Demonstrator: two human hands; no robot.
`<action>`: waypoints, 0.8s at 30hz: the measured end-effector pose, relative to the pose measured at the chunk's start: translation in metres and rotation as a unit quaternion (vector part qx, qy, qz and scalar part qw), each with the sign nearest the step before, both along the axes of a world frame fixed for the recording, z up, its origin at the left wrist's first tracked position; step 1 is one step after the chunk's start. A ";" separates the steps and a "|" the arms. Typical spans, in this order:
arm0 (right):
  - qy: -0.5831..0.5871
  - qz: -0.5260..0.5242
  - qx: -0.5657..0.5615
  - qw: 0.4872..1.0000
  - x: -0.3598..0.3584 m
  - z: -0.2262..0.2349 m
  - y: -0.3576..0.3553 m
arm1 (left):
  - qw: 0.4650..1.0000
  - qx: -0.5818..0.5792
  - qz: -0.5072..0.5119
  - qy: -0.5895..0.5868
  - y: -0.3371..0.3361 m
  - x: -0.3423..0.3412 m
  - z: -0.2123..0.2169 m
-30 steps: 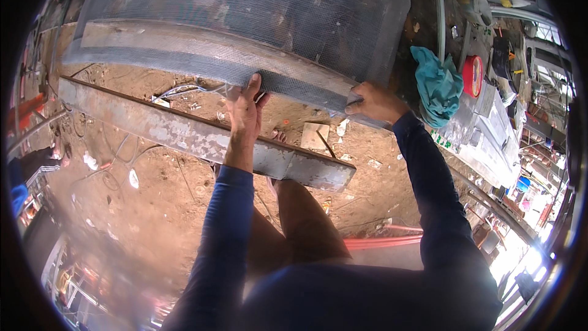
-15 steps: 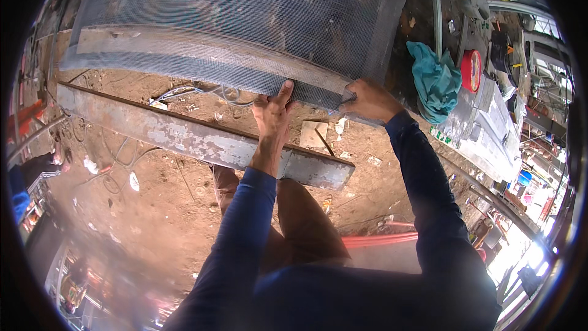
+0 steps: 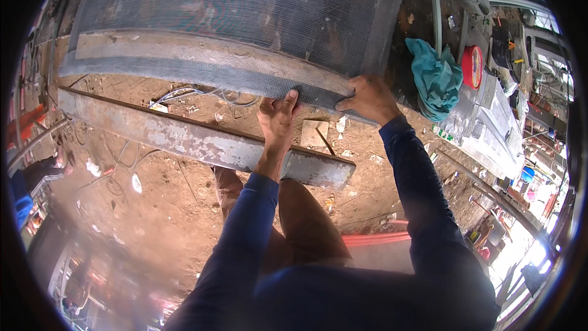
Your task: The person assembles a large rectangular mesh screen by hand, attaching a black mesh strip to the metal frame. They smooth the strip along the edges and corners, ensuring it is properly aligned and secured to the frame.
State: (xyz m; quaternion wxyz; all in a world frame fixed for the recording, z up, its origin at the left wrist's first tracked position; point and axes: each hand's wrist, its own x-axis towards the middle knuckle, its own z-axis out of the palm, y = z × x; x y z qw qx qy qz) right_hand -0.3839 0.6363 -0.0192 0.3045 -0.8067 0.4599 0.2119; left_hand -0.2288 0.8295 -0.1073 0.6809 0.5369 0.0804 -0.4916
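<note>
A grey mesh sheet (image 3: 245,6) lies over a dark tabletop, its near edge hanging past a pale strip (image 3: 184,48) that shows through the weave. At this near edge my left hand (image 3: 279,116) is closed, its thumb on top of the mesh and its fingers curled below. To its right, close to the sheet's near right corner, my right hand (image 3: 371,99) grips the same edge, thumb pointing left along it. The fingertips under the mesh are partly hidden.
A worn metal beam (image 3: 184,135) runs across below the table edge, in front of my legs. On the right are a teal cloth (image 3: 436,79), a red round tape-like roll (image 3: 472,67) and metal sheets (image 3: 490,132). Thin cables (image 3: 190,92) and scraps litter the dirt floor.
My left hand has slid slightly right and nearer along the mesh edge. My right hand has shifted its grip, its thumb now lying further along the edge.
</note>
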 end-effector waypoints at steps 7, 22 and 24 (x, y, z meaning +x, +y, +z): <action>-0.029 -0.005 -0.003 1.000 -0.005 0.003 0.002 | 1.000 -0.014 -0.025 -0.002 -0.005 -0.027 -0.001; -0.036 -0.009 -0.012 0.999 -0.015 -0.001 0.001 | 0.995 0.003 -0.100 -0.002 -0.019 -0.052 -0.012; -0.040 -0.011 -0.028 0.999 -0.017 0.000 0.002 | 0.997 0.000 -0.083 -0.001 -0.019 -0.054 -0.010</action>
